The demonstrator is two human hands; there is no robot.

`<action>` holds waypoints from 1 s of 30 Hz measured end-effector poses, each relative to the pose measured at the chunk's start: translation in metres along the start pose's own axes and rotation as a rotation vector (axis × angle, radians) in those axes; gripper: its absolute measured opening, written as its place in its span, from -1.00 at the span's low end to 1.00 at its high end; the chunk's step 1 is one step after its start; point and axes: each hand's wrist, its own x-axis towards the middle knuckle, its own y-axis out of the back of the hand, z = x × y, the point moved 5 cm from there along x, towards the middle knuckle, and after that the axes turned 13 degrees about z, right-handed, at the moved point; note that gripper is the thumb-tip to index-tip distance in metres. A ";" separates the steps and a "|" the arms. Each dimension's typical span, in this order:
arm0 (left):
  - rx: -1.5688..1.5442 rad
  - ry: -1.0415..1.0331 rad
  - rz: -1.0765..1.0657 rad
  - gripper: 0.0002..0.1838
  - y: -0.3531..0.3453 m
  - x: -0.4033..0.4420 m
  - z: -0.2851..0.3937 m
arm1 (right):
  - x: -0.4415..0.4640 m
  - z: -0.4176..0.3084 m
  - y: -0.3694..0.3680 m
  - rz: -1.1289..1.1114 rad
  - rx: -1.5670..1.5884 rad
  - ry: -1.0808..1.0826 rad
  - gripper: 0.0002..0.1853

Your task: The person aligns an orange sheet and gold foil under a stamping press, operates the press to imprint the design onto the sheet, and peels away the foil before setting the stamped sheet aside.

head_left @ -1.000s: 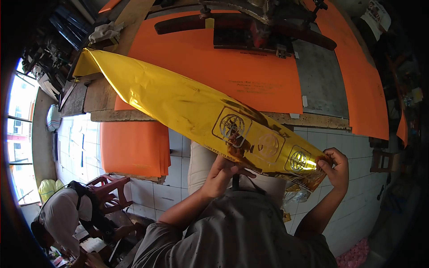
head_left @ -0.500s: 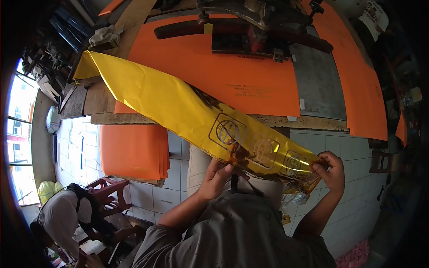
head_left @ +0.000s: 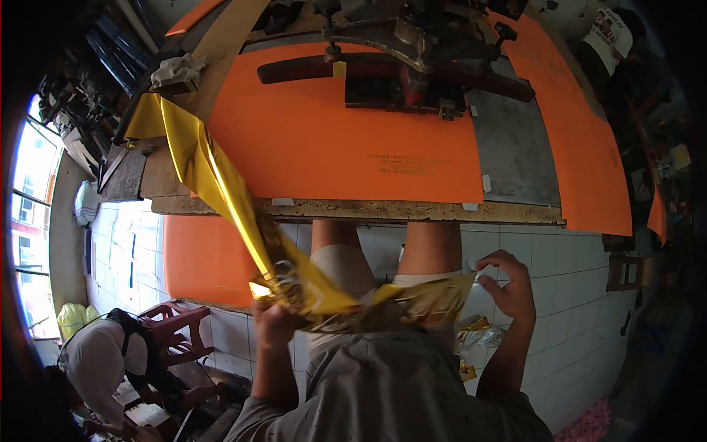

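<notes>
A long strip of shiny gold foil [head_left: 210, 173] runs from the left of the worktable down to my lap. My left hand [head_left: 274, 323] is closed around the bunched foil, left of my knees. From there the foil trails crumpled to the right across my lap. My right hand [head_left: 509, 287] is raised beside the foil's right end, thumb and fingers apart, with nothing visible between them. On the table lies an orange sheet [head_left: 309, 140] with small printed lines near its lower right.
A dark metal press [head_left: 412, 66] stands over the orange sheet. More orange sheets lie at the right [head_left: 589, 162] and below the table edge [head_left: 199, 258]. Another person [head_left: 103, 353] bends beside a red stool [head_left: 180, 331] at lower left. Foil scraps [head_left: 475, 335] lie on the floor.
My left hand has moved left and gathered the foil, which was spread flat with printed emblems showing. My right hand has let go of the foil's right end, and the foil has sagged and creased.
</notes>
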 end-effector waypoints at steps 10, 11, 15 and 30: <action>-0.196 -0.062 -0.062 -0.70 0.125 0.027 0.079 | 0.010 0.070 0.002 0.924 -0.440 0.329 -0.62; -0.118 -0.151 0.012 -0.61 0.151 0.031 0.078 | 0.011 0.083 -0.004 0.871 -0.438 0.316 -0.49; -0.121 -0.150 0.236 -0.59 0.251 0.047 0.075 | 0.013 0.096 -0.024 0.893 -0.424 0.371 -0.33; 0.415 -0.338 0.749 -0.48 0.379 0.054 0.106 | 0.006 0.099 -0.021 0.860 -0.334 0.389 -0.28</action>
